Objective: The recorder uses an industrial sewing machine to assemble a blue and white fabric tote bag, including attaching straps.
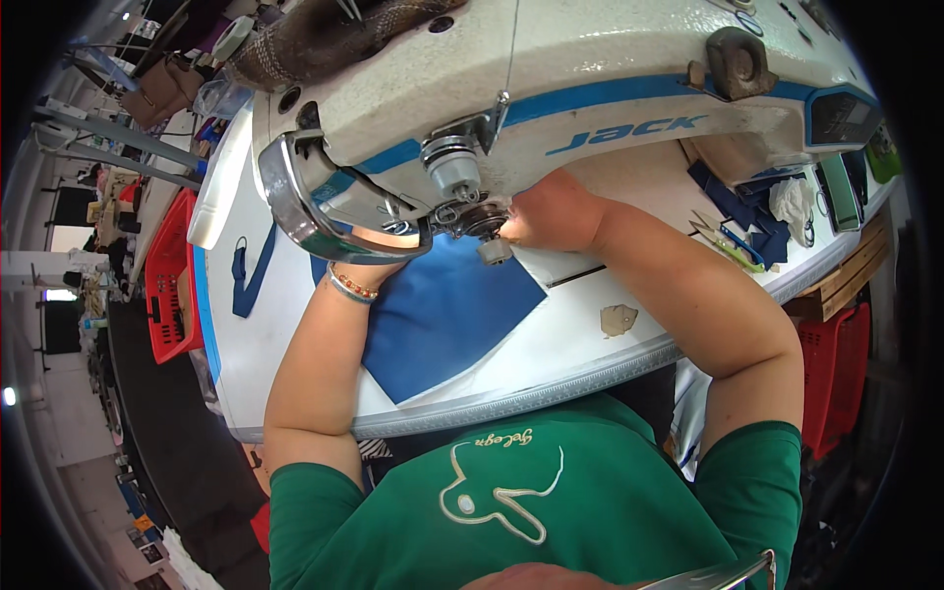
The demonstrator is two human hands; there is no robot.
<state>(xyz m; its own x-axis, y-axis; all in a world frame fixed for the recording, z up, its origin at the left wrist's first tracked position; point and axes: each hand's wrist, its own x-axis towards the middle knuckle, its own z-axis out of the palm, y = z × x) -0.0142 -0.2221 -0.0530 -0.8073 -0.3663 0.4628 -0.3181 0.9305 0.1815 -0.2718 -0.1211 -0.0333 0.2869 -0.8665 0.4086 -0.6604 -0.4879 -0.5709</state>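
Observation:
A piece of blue fabric [447, 320] lies on the white sewing table [492, 382] under the head of a white sewing machine [590, 93], one corner pointing toward me. My left hand [385, 239] is at the fabric's left side, mostly covered by the machine's chrome guard [295, 202]; its fingers are hidden. On the other side, my right hand [557, 211] is closed close to the needle area, by the fabric's upper right edge. The thread tension knobs [452, 172] block its fingertips, so what they pinch cannot be made out.
Scissors [723, 236] and dark blue scraps [752, 211] lie at the table's right, beside a crumpled white piece [793, 205]. A blue strip [258, 275] lies at the left. Red baskets stand left [172, 285] and right [834, 374] of the table.

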